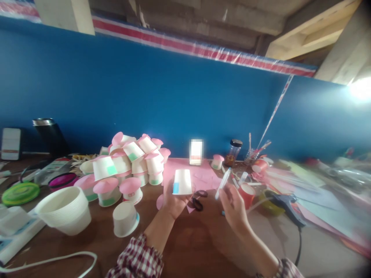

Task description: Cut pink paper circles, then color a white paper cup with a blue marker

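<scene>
My left hand (pixel 174 205) holds a white paper cup (pixel 183 181) upside down, a blue patch at its lower left. In my right hand (pixel 235 208) is a slim whitish marker (pixel 223 183) with a blue end, pinched between thumb and fingers and tilted. The two hands are apart. Black-handled scissors (pixel 198 204) lie between them beside pink paper scraps. Behind the hands spreads a sheet of pink paper (pixel 203 172). Another upturned paper cup with a blue patch (pixel 124 219) stands left of my left wrist.
A pile of white cups with pink paper caps (pixel 139 158) rises at the left. Stacked paper bowls (pixel 65 208) and a power strip (pixel 21 233) sit nearer. A glue gun (pixel 285 208), an orange-red cup (pixel 247 195) and a dark-lidded jar (pixel 233 152) are on the right.
</scene>
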